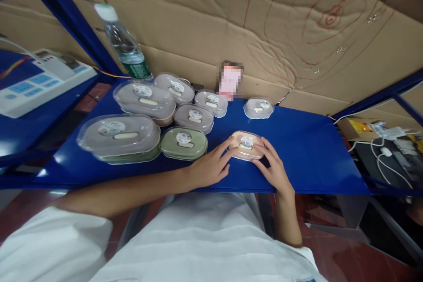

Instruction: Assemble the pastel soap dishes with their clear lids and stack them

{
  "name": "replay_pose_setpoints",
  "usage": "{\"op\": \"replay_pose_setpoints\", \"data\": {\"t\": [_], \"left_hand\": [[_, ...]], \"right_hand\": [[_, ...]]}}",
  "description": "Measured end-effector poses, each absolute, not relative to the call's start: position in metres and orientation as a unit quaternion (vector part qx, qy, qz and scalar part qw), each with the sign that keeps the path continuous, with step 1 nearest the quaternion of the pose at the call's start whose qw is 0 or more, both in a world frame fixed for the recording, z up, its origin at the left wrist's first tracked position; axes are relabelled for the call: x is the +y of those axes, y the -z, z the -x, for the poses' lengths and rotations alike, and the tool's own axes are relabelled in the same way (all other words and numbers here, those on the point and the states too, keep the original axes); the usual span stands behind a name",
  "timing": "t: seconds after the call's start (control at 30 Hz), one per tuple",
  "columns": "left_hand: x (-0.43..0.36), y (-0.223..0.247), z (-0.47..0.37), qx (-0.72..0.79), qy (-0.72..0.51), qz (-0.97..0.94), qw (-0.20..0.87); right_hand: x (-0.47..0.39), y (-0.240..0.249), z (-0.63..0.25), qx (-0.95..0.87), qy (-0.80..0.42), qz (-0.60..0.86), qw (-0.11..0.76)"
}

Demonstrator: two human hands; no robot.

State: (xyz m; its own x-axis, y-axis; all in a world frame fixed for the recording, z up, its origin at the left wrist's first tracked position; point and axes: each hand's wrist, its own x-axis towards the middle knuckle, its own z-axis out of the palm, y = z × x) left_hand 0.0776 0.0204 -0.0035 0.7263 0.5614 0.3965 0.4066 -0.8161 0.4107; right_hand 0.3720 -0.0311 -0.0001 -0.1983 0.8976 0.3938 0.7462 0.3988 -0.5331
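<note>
A small peach-coloured oval food container [243, 151] with a clear lid, a round label and a pale tab sits near the front edge of the blue table. Against its left side, my left hand [214, 163] has its thumb and fingers pressed. From the right, my right hand [271, 165] grips its end, thumb at the near side and fingers on the lid's edge. Between the two hands the container lies flat. Just left of my left hand is a green oval container [183, 143] with a similar lid and label.
Several grey-lidded containers crowd the left, including a large one [119, 136]. A small lidded container [258, 108] stands at the back. A phone [230, 80] leans on the cardboard wall [185, 26]. A water bottle [127, 48] and power strip [46, 86] are at left.
</note>
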Motion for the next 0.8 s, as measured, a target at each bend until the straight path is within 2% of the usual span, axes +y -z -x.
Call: {"op": "replay_pose_setpoints", "data": {"t": [0.2,0.33,0.4,0.5,0.57,0.63,0.8], "left_hand": [[0.014,-0.004,-0.08,0.249,-0.258,-0.929,0.092],[0.0,-0.03,-0.056,0.196,-0.241,-0.949,0.055],[-0.008,-0.04,-0.032,0.216,-0.252,-0.943,0.04],[-0.02,-0.041,0.003,0.335,-0.279,-0.9,0.005],[-0.026,-0.034,0.017,0.406,-0.275,-0.872,0.003],[-0.031,-0.025,0.019,0.441,-0.268,-0.856,0.015],[-0.033,-0.014,-0.004,0.383,-0.285,-0.877,0.061]], "right_hand": [[-0.032,-0.002,-0.378,-0.761,-0.126,0.556,0.31],[-0.033,-0.007,-0.425,-0.77,-0.102,0.574,0.258],[-0.026,-0.013,-0.457,-0.786,-0.06,0.568,0.239],[-0.006,-0.028,-0.479,-0.785,0.058,0.577,0.217],[0.005,-0.044,-0.462,-0.794,0.097,0.568,0.194],[0.01,-0.058,-0.421,-0.848,0.066,0.498,0.169],[0.017,-0.052,-0.306,-0.952,-0.031,0.269,0.143]]}}
